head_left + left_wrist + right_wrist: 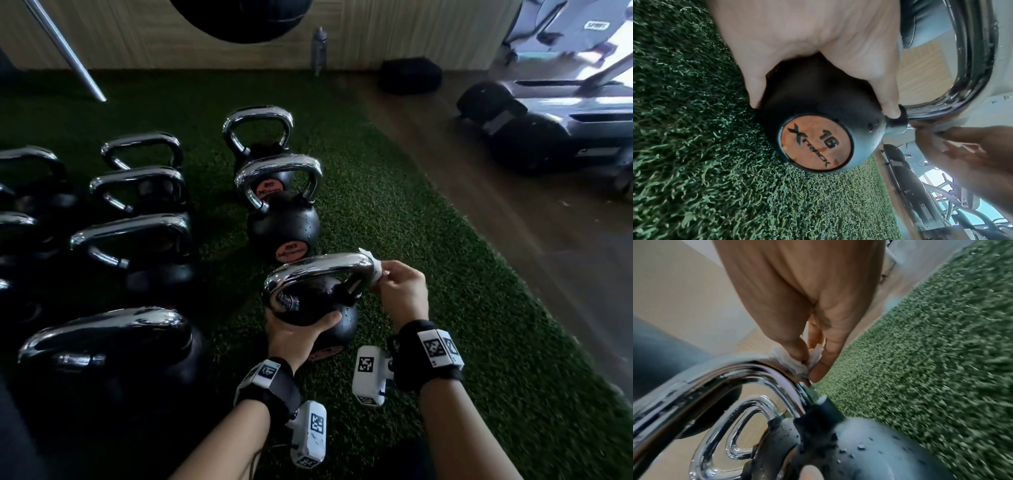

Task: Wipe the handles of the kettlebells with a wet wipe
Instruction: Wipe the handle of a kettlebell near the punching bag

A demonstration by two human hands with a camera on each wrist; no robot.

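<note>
A black kettlebell (310, 308) with a chrome handle (318, 270) and an orange "16" disc (816, 143) stands on green turf, nearest me. My left hand (296, 330) grips its round body (818, 91), thumb and fingers curled round it. My right hand (399, 291) pinches a crumpled white wet wipe (375, 270) against the handle's right bend (777, 371). In the right wrist view the wipe (797, 360) sits between thumb and fingers on the chrome. Water drops dot the black body (869, 449).
Two more kettlebells (281, 219) stand in a row behind this one, and several larger ones (133, 246) fill the left. A water bottle (318, 48) and a black bag (411, 75) lie by the far wall. A treadmill (555, 113) stands on the wooden floor at the right.
</note>
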